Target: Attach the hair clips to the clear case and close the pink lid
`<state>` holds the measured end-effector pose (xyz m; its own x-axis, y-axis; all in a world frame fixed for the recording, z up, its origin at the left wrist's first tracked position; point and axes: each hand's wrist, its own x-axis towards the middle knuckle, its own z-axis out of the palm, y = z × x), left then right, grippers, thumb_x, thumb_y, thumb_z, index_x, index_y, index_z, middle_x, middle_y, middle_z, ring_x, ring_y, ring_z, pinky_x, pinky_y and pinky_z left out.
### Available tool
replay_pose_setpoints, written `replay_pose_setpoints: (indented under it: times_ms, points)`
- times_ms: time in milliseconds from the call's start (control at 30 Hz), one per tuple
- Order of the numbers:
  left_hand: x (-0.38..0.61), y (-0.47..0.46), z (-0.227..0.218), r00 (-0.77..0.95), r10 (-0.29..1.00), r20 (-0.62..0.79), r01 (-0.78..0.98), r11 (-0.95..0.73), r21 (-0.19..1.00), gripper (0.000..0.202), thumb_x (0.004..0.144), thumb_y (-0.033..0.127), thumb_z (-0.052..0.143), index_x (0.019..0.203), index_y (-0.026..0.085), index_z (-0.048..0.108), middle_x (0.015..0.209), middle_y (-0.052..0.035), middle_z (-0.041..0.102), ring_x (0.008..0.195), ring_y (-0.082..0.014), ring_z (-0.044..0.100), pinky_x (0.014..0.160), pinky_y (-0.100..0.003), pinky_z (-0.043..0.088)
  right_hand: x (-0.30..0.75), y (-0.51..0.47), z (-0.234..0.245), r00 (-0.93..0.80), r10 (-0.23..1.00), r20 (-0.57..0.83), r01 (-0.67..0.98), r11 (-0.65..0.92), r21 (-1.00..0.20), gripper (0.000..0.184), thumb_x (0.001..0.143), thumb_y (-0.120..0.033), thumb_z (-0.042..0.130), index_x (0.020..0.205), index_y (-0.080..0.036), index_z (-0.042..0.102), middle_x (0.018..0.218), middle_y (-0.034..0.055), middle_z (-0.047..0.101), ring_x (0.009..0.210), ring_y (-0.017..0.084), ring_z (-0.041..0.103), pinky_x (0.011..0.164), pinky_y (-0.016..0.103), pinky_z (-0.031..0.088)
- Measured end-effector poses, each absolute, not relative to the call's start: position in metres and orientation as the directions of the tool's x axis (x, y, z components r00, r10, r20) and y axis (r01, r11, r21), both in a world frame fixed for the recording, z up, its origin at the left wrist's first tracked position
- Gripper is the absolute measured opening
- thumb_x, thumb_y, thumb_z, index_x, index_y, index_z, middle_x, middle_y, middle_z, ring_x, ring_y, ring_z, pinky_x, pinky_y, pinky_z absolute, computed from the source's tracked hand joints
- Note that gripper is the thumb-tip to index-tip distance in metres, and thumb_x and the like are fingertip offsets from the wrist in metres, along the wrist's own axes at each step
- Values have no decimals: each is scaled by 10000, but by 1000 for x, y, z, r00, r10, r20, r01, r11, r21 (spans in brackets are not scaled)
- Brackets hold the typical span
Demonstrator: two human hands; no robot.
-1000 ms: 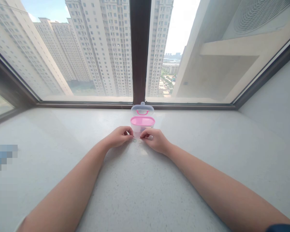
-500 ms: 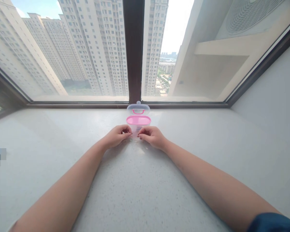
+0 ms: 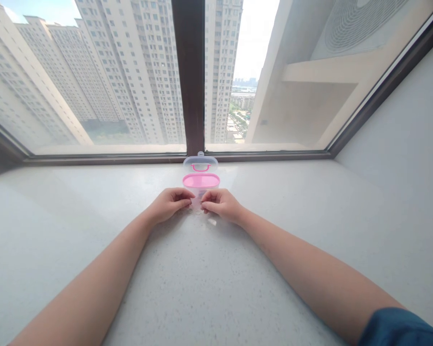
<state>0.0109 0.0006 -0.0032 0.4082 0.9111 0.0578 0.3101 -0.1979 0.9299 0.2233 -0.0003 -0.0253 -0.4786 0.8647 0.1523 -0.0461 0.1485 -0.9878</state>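
Note:
A clear plastic box with a pink rim (image 3: pixel 201 180) stands at the window side of the white sill. Its see-through lid (image 3: pixel 200 164), with a pink handle, is tipped back behind it. My left hand (image 3: pixel 170 204) is in front of the box, thumb and forefinger slightly apart with nothing I can see between them. Facing it, my right hand (image 3: pixel 222 204) holds thumb and fingers pinched together; whatever they hold is too small to make out. Tiny ring-like pieces (image 3: pixel 197 212) lie on the sill below the fingertips, and the hands partly cover the box's front.
The speckled white sill (image 3: pixel 202 288) spreads out around both forearms. Beyond the box runs a dark window frame (image 3: pixel 195 96) with glass on either side and tall buildings outside. A white wall (image 3: pixel 400 129) rises on the right.
My left thumb and forefinger have parted from a pinch. My right hand stays pinched close by. The whole view has shifted a little, so the box appears slightly further left.

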Motion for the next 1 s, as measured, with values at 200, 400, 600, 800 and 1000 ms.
replay_pose_setpoints:
  times_ms: [200, 400, 600, 800, 1000]
  points:
    - [10, 3, -4, 420, 907, 39, 303, -181, 936, 189, 728, 290, 664, 838, 137, 688, 783, -51, 685, 738, -170, 620, 746, -316, 495, 220, 0, -27, -471, 879, 81, 13, 98, -995, 98, 707, -163, 621, 802, -136, 621, 695, 27, 677, 607, 122, 644, 595, 250, 510]
    - [12, 1, -3, 428, 903, 21, 279, -154, 948, 167, 730, 296, 663, 793, 141, 667, 736, -30, 665, 689, -148, 604, 677, -287, 497, 220, -1, -24, -446, 893, 61, 30, 83, -996, 72, 721, -162, 606, 787, -133, 606, 701, 29, 673, 583, 103, 629, 540, 215, 482]
    - [13, 2, -3, 447, 894, 35, 247, -161, 956, 165, 740, 299, 659, 774, 139, 638, 714, -18, 642, 671, -136, 596, 661, -278, 500, 220, -1, -20, -452, 891, 41, 56, 74, -996, 74, 716, -122, 561, 783, -139, 587, 684, 12, 647, 557, 89, 593, 512, 197, 445]
    - [15, 2, -2, 448, 892, 56, 199, -161, 967, 173, 747, 303, 659, 777, 140, 608, 708, -24, 658, 659, -135, 606, 666, -285, 510, 218, 2, -20, -452, 891, 39, 95, 91, -991, 99, 704, -87, 490, 752, -151, 547, 625, -14, 597, 519, 84, 549, 496, 194, 406]
    - [15, 2, -3, 466, 883, 54, 191, -160, 968, 162, 758, 291, 645, 770, 138, 594, 712, -26, 648, 661, -133, 598, 669, -282, 506, 221, 1, -20, -516, 855, 50, 64, 97, -993, 64, 720, -123, 510, 769, -156, 533, 682, 4, 614, 562, 94, 554, 504, 200, 381]
